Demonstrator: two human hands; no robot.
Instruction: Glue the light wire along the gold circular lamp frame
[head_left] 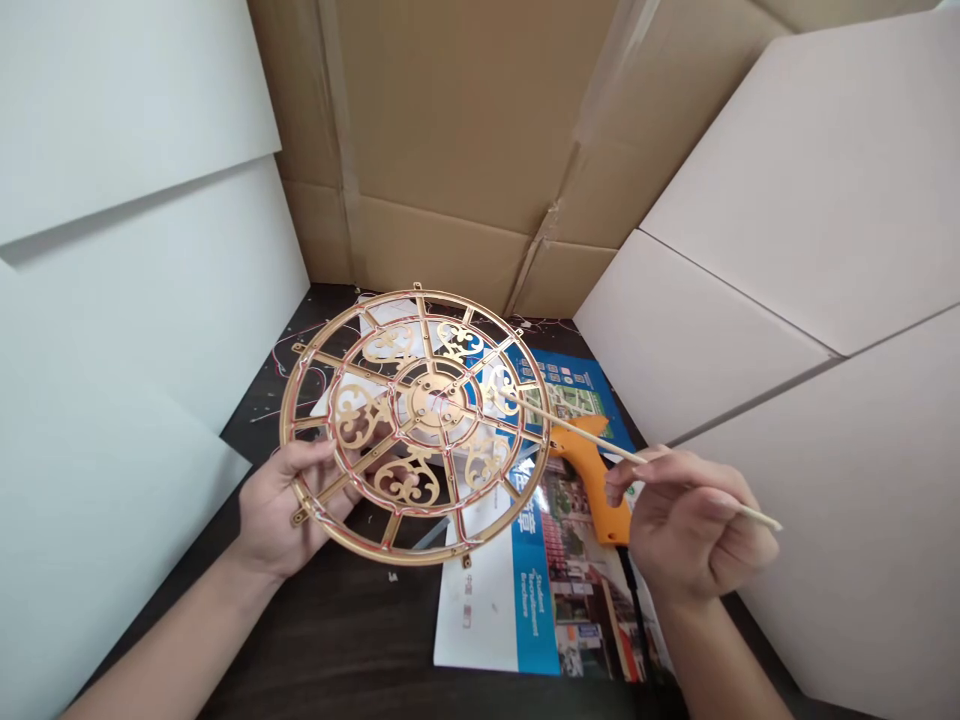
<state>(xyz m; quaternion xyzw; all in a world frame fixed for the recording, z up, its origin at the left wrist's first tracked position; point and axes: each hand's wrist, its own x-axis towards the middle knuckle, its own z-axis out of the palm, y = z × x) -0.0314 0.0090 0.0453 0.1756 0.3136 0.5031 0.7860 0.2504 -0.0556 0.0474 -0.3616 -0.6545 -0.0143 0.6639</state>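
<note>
My left hand (289, 500) grips the lower left rim of a round gold openwork frame (457, 550), its thumb on top and its fingers behind. Thin red and white wires run along the rings and spokes of this frame, which is tilted toward me above the table. In my right hand (694, 515) is a thin wooden stick (585, 432), pinched between thumb and fingers. The stick's far tip reaches over the right inner part of the frame; I cannot tell whether it touches. Behind the frame's right edge lies an orange glue gun (596, 480) with a black cord.
A printed brochure (487, 630) lies on the dark table (360, 640), under the glue gun. Loose thin wires (289, 345) and small scraps lie at the back left. White panels (112, 330) stand at both sides, and a cardboard wall (465, 130) closes the back.
</note>
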